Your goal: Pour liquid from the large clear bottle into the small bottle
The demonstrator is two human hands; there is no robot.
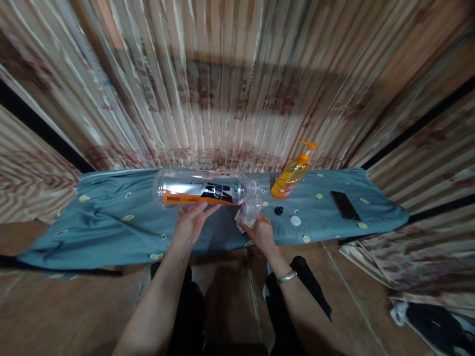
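Note:
A large clear plastic bottle (pixel 198 189) with a silver, black and orange label lies nearly level in the air, its neck pointing right. My left hand (pixel 191 222) holds it from below and the near side. Lower right of that neck, my right hand (pixel 260 232) grips a small clear plastic bottle (pixel 252 205), tilted with its top end close to the large bottle's neck. Whether the two mouths touch I cannot tell. Something white and crumpled, like a tissue (pixel 238 221), shows beside my right thumb. A black cap (pixel 278 210) and a white cap (pixel 295 220) lie right of my right hand.
An orange pump bottle (pixel 291 177) with yellow-orange liquid leans at the back right. A dark phone (pixel 345 205) lies farther right on the blue-green patterned cloth (pixel 107 232). Striped curtains (pixel 222 89) hang behind and at both sides, with black poles at the edges.

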